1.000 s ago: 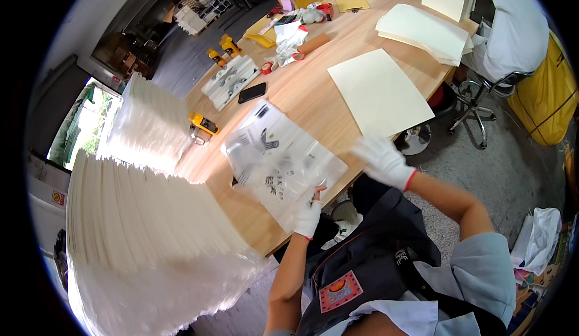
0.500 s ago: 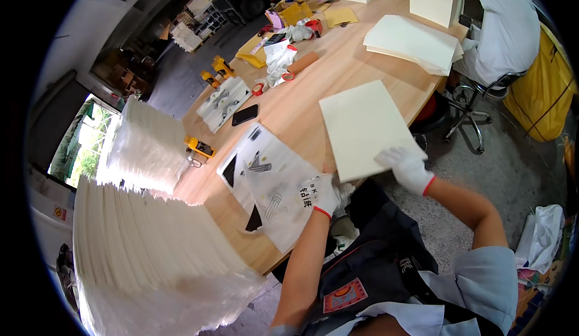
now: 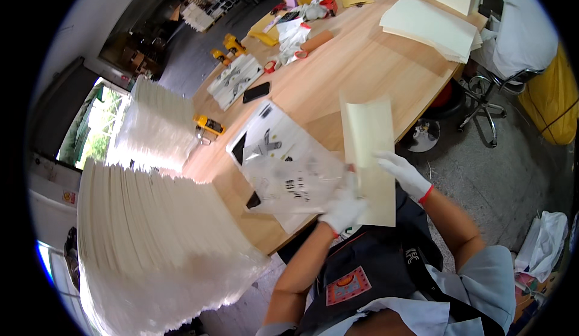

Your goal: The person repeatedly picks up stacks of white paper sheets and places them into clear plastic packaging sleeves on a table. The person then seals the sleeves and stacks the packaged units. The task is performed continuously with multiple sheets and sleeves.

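A curved stack of cream paper (image 3: 373,132) stands bent between my two hands, above the near edge of the table. My right hand (image 3: 405,174), in a white glove with a red cuff, grips its right edge. The other glove, my left hand (image 3: 342,210), is closed at the paper's lower left edge, its fingers partly blurred. Beside it lies a clear printed plastic bag (image 3: 283,182), its right end touching or very near my left hand. Under the bag is a white printed package (image 3: 271,119) with black corners.
Tall wrapped stacks of white sheets (image 3: 151,233) stand at the left. On the table are a phone (image 3: 256,92), an orange bottle (image 3: 209,124), red tape (image 3: 270,67) and a fanned paper pile (image 3: 428,28). A co-worker (image 3: 525,28) sits at the far right by a wheeled chair (image 3: 482,104).
The cream paper went from flat on the table to upright and bent. My left hand moved from the bag's end to the paper's left edge. The view shifted slightly.
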Motion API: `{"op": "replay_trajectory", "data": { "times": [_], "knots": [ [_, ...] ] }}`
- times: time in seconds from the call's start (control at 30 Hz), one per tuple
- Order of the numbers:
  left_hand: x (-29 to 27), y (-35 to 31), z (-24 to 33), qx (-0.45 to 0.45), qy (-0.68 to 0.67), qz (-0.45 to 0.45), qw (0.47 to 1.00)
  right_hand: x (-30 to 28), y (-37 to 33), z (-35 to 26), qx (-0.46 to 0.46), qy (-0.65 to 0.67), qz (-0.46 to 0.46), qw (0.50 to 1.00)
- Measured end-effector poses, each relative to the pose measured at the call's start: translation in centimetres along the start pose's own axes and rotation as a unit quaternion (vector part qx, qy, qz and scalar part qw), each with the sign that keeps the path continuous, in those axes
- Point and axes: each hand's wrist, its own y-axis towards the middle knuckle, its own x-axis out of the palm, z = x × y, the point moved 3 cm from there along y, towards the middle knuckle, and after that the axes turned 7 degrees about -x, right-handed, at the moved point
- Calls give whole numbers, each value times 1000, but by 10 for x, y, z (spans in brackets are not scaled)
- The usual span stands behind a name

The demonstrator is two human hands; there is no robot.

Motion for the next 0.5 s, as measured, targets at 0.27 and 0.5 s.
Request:
{"op": "replay_trajectory", "data": {
  "times": [0.27, 0.5],
  "knots": [
    [-21, -45, -15, 76, -329, -14, 941, 24, -22, -67, -190, -407, -2, 894],
    [-164, -120, -98, 174, -704, 132, 676, 86, -30, -167, -493, -579, -221, 611]
  ]
}}
